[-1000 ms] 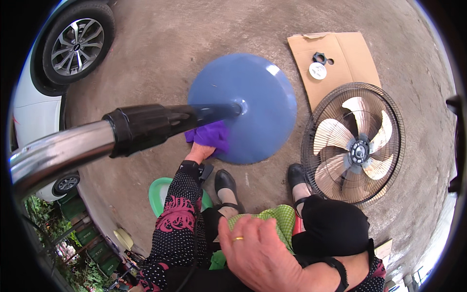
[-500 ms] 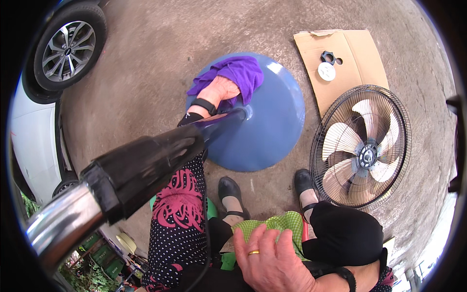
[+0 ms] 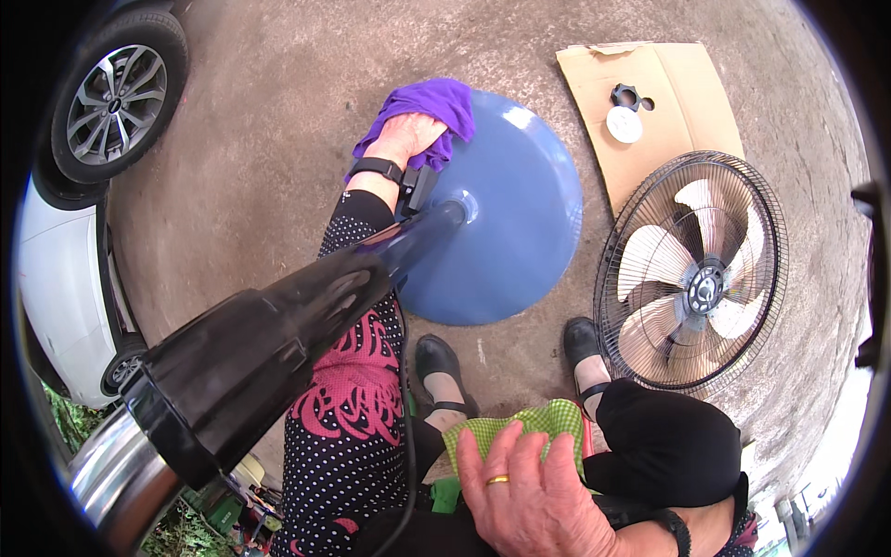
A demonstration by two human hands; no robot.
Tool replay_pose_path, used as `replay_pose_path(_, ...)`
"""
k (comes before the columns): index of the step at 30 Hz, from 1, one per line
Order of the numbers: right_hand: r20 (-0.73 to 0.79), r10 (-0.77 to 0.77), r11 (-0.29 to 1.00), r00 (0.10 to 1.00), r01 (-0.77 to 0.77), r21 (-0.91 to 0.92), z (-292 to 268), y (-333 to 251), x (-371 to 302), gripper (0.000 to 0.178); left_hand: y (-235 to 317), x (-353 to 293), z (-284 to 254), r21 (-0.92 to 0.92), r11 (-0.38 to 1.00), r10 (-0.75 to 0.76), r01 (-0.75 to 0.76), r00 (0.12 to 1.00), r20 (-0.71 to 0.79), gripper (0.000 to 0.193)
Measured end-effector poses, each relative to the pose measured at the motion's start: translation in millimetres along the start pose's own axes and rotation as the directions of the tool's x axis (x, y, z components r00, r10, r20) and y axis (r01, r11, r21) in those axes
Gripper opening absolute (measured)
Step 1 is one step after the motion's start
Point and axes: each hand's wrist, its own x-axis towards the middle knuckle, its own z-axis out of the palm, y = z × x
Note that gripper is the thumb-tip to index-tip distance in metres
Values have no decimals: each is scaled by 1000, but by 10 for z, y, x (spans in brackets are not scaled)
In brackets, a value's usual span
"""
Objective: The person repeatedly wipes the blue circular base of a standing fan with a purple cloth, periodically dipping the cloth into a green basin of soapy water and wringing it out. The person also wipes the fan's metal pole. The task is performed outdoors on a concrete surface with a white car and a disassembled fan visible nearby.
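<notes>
Head: bunched purple cloth (image 3: 434, 97) overlaps glossy blue disc (image 3: 506, 223).

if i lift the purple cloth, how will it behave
The purple cloth will likely droop, as it bunches in soft folds around the left hand. It is probably light, looking thin, and seems unlikely to slip, given its matte look.

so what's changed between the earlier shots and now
The left hand has carried the purple cloth from the near left edge of the blue round base to its far left edge, without letting go. The black pole slants more toward the lower left, perhaps partly from camera movement. The right hand stays open by the green checked fabric; the fan head and cardboard sheet lie as before.
</notes>
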Motion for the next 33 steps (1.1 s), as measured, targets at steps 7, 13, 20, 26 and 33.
replay_pose_path(7, -9, -5, 999, 1000, 4, -44, 4, 8, -118, 45, -135, -442, -56, 3, 946, -324, 324, 945, -40, 44)
replay_pose_path(13, -84, -37, 999, 996, 36, -15, 12, -52, -250, 44, -446, -1343, 272, 332, 861, -401, 386, 916, -25, 39)
replay_pose_path(20, -87, -134, 991, 987, 133, -15, 15, -206, -403, 43, 18, -2192, 678, -24, 726, -671, 687, 701, -240, 44)
replay_pose_path(26, -104, -187, 981, 977, 180, -73, -36, -309, -531, 43, 760, -2398, 800, 281, 568, -803, 774, 596, -20, 30)
replay_pose_path(33, -100, -239, 970, 966, 233, -68, -49, -396, -568, 41, 1965, -2252, 1141, 14, 559, -823, 829, 553, 129, 29)
